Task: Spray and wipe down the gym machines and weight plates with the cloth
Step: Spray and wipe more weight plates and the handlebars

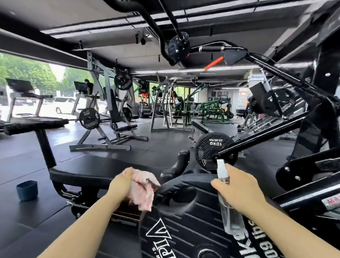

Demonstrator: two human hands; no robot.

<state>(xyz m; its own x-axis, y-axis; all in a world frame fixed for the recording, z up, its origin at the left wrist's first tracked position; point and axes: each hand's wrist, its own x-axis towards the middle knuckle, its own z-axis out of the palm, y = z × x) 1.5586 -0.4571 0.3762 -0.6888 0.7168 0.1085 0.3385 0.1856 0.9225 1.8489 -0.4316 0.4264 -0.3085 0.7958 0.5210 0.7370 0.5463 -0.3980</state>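
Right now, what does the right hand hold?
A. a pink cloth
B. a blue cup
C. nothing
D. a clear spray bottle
D: the right hand has its grip round a clear spray bottle, while the pink cloth is in the left hand.
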